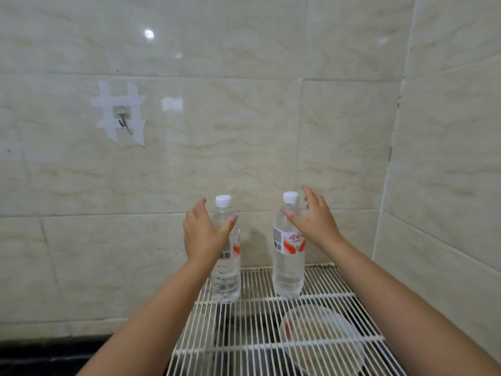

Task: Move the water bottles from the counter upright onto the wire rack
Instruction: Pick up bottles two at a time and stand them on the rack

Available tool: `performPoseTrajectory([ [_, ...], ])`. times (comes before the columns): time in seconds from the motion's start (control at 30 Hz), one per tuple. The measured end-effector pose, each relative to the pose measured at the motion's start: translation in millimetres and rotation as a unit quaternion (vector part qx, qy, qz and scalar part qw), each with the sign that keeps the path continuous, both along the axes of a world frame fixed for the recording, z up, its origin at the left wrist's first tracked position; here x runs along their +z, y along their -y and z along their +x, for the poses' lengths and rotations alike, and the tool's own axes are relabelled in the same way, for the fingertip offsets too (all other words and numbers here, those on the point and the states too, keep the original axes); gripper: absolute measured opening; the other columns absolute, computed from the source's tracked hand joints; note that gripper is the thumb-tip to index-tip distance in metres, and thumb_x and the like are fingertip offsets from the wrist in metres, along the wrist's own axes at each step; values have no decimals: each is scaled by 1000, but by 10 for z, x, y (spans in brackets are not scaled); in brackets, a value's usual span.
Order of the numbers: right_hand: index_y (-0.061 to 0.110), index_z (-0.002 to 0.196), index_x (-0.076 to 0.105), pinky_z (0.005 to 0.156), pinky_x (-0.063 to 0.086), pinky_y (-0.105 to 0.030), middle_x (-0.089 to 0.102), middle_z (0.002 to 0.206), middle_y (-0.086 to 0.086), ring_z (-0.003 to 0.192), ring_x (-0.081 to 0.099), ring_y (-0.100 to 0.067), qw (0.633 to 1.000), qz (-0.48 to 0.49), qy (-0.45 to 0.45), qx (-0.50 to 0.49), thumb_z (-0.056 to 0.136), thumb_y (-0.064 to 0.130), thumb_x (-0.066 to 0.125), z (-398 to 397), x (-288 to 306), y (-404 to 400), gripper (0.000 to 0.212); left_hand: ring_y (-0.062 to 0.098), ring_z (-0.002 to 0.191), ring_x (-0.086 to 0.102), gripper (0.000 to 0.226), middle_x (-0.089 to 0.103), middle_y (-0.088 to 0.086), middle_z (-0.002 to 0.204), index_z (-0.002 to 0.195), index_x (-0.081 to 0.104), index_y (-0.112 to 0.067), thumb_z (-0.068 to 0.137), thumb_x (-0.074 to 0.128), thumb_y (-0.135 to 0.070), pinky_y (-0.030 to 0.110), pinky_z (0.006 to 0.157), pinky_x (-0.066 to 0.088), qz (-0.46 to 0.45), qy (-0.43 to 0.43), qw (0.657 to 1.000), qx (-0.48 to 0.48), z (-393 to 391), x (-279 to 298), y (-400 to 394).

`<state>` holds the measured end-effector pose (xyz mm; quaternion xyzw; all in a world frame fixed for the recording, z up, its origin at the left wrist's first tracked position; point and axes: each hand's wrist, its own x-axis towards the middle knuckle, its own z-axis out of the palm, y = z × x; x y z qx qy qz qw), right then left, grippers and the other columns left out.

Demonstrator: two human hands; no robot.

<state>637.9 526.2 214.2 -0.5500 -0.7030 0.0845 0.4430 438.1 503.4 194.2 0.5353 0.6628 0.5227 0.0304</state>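
Two clear ribbed plastic bottles [225,278] [288,270] upright on wire rack [271,335].

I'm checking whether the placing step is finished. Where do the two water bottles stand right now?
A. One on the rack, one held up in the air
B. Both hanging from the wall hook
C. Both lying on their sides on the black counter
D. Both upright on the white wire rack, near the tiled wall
D: the left bottle and the right bottle both stand upright, caps up, on the wire rack, with the left hand and right hand open beside them.
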Motion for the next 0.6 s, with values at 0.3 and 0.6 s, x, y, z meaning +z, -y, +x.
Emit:
performPoseTrajectory([
  [0.3, 19, 130, 46, 92, 43, -35, 56, 130, -13, 115, 53, -30, 997, -36, 61, 17, 91, 23, 51, -274, 198, -45, 40, 29, 103, 59, 43, 61, 11, 109, 114, 54, -6, 81, 66, -31, 33, 75, 45, -110, -62, 991, -42, 29, 286, -131],
  [0.6, 22, 130, 46, 86, 46, -33, 61, 122, -10, 110, 56, -28, 997, 3, 81, -6, 91, 32, 50, -490, 135, -125, 41, 18, 108, 46, 49, 50, 6, 113, 131, 39, -6, 87, 46, 13, 29, 90, 37, -120, 113, 923, -348, -105, 343, -277],
])
